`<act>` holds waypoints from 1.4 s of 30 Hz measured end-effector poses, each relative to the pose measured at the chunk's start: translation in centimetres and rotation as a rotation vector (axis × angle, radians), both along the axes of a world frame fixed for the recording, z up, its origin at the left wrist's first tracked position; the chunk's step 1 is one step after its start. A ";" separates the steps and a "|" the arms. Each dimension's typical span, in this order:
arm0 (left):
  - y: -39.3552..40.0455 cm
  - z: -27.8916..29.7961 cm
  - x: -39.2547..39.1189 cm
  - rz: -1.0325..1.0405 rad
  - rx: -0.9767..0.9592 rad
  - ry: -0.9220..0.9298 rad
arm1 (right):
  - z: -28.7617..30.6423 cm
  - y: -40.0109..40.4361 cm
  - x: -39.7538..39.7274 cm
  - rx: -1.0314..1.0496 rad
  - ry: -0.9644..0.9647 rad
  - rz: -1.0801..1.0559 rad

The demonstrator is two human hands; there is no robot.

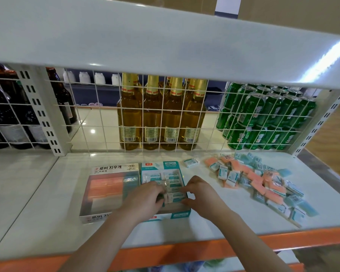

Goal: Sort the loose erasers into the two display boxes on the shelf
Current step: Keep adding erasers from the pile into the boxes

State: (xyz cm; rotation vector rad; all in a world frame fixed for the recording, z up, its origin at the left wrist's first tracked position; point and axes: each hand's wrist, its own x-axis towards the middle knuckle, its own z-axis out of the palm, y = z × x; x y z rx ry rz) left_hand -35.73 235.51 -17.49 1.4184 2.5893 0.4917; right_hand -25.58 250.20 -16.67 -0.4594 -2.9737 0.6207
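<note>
Shelf: white shelf board with an orange front edge, low in the frame.
Left hand: left hand is low in the middle, over the teal box, fingers curled onto the end of one wrapped eraser.
Right hand: right hand is just beside it, fingertips pinching the other end of the same eraser.
Teal box: teal display box, middle of the frame, has rows of white and teal erasers inside; the near part looks not yet full.
Pink box: white display box touches the teal one on its left side and holds pink erasers.
Loose pile: loose erasers, pink ones and teal ones mixed, lie at the right of the frame, well apart from the boxes; one single eraser lies alone behind the teal box.
How they feel: probably small, light and a bit squishy, with slippery wrap (so pinch the short ends, not the flat top).
Far back: wire grid, then yellow bottles in the middle, green cans at the right, dark bottles at the left.
</note>
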 end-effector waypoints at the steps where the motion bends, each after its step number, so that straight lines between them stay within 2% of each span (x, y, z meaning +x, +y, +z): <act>1: 0.0 -0.1 0.0 0.001 0.010 0.000 | 0.0 0.0 0.0 0.016 -0.015 0.000; 11: -0.1 -0.6 -0.2 -0.030 0.003 0.016 | -0.2 -0.8 -0.6 0.154 -0.116 0.017; 19: -0.2 -0.8 0.0 -0.020 0.006 0.012 | -0.2 -0.9 -0.4 0.149 -0.076 -0.025; 25: -0.1 -0.8 -0.1 -0.006 0.001 0.018 | -0.7 -1.0 -0.3 0.105 -0.021 -0.061; 34: 0.6 -0.3 -0.5 0.037 0.080 -0.142 | -1.0 1.0 0.1 -0.046 0.131 -0.126; 37: 1.2 -0.4 -0.5 0.044 0.101 -0.145 | -1.0 2.4 0.0 -0.066 0.177 -0.174; 42: 2.6 -0.6 -0.8 0.060 0.097 -0.135 | -1.5 4.6 -0.8 -0.105 0.155 -0.250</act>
